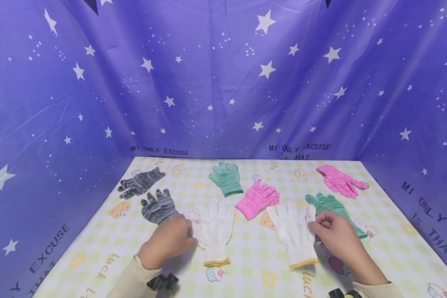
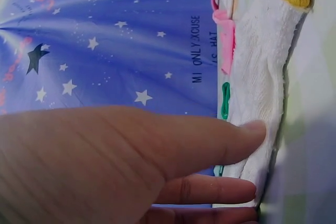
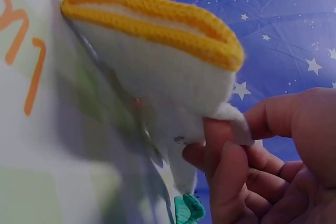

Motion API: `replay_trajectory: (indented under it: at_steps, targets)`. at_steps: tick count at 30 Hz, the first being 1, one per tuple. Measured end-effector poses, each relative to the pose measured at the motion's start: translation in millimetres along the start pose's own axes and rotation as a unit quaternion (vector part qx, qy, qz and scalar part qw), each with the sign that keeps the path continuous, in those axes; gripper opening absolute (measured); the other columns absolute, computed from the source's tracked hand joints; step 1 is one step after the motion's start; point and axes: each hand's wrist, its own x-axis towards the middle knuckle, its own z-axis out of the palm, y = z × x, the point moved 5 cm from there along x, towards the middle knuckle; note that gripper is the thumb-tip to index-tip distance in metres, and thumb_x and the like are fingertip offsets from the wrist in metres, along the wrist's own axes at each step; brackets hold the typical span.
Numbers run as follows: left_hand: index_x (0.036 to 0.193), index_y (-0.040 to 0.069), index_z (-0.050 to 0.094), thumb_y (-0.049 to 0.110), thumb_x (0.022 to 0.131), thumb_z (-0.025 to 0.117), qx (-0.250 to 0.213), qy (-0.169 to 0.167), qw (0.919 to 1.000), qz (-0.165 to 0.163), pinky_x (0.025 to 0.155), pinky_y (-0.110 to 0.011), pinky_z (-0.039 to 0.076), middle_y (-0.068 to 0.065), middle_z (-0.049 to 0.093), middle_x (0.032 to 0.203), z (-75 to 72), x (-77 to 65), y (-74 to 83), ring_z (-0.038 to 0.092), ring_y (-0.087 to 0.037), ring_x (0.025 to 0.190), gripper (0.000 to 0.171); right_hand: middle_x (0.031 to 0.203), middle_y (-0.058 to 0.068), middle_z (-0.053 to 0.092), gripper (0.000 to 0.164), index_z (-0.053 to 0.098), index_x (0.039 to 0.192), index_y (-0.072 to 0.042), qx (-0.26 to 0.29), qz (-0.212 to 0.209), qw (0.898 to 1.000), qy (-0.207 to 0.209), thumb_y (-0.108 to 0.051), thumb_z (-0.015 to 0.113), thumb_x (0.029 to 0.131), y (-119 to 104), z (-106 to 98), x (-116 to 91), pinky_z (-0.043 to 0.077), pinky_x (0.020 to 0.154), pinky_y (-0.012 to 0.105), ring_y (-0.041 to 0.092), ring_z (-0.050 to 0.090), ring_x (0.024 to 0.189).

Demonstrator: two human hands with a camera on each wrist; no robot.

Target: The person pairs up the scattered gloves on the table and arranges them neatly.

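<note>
Two white knit gloves with yellow cuffs lie palm-down or palm-up, side by side, cuffs toward me. My left hand (image 1: 170,241) is at the outer edge of the left white glove (image 1: 217,225). In the left wrist view its thumb (image 2: 226,139) and fingers reach out straight at that glove's side, a gap between them. My right hand (image 1: 337,234) pinches the thumb of the right white glove (image 1: 293,236) between thumb and fingers. The right wrist view shows this glove's cuff opening (image 3: 152,22) raised off the tablecloth.
Behind lie a pink glove (image 1: 258,199), a green glove (image 1: 226,179) and two grey-black gloves (image 1: 143,182), one beside my left hand. Another green glove (image 1: 329,207) is by my right hand; a second pink glove (image 1: 340,181) lies far right. Purple star curtains (image 1: 223,82) enclose the checked table (image 1: 253,281).
</note>
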Motion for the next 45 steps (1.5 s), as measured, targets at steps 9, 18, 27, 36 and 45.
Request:
replay_trajectory:
  at_steps: [9, 18, 27, 36, 45]
  targets:
    - [0.076, 0.014, 0.07, 0.023, 0.073, 0.087, 0.021, -0.004, 0.9996, -0.019, 0.069, -0.036, 0.048, 0.005, 0.055, 0.076, 0.3, -3.2, -5.3, 0.051, -0.013, 0.071, 0.019, 0.069, 0.006, 0.069, 0.025, 0.061, 0.098, -0.003, 0.046, -0.035, 0.998, 0.028, -0.026, 0.068, 0.1, -11.3, 3.3, 4.2, 0.059, 0.058, 0.034, 0.018, 0.068, 0.062]
    - [0.075, 0.014, 0.069, 0.024, 0.073, 0.087, 0.026, -0.002, 0.9995, -0.016, 0.066, -0.035, 0.047, 0.005, 0.055, 0.076, -1.7, -1.5, -1.5, 0.05, -0.013, 0.07, 0.021, 0.066, 0.005, 0.069, 0.024, 0.057, 0.094, -0.004, 0.049, -0.048, 0.997, 0.045, -0.025, 0.066, 0.101, -21.2, -2.9, 2.4, 0.054, 0.057, 0.032, 0.023, 0.067, 0.058]
    - [0.074, 0.012, 0.07, 0.024, 0.072, 0.087, 0.02, -0.002, 0.9997, -0.011, 0.066, -0.036, 0.047, 0.004, 0.055, 0.076, -1.7, 0.1, 0.6, 0.05, -0.014, 0.07, 0.021, 0.066, 0.005, 0.069, 0.023, 0.056, 0.095, -0.003, 0.076, -0.047, 0.994, 0.057, -0.023, 0.066, 0.1, -29.6, -7.2, 1.2, 0.055, 0.057, 0.033, 0.023, 0.068, 0.057]
    - [0.071, 0.012, 0.069, 0.022, 0.072, 0.086, 0.016, 0.002, 0.9998, -0.007, 0.067, -0.037, 0.047, 0.004, 0.056, 0.075, -1.3, 0.2, 0.9, 0.051, -0.014, 0.072, 0.019, 0.066, 0.006, 0.069, 0.022, 0.055, 0.094, -0.001, 0.099, -0.064, 0.992, 0.056, -0.019, 0.067, 0.1, -39.6, -7.7, -1.6, 0.059, 0.057, 0.034, 0.024, 0.068, 0.057]
    - [0.07, 0.013, 0.07, 0.019, 0.073, 0.082, 0.016, 0.008, 0.9998, -0.001, 0.068, -0.036, 0.048, 0.005, 0.058, 0.075, -0.1, 0.8, 0.5, 0.053, -0.014, 0.073, 0.014, 0.067, 0.006, 0.069, 0.021, 0.055, 0.096, 0.0, 0.115, -0.089, 0.988, 0.059, -0.018, 0.067, 0.1, -53.8, -6.0, -5.2, 0.059, 0.057, 0.035, 0.022, 0.068, 0.057]
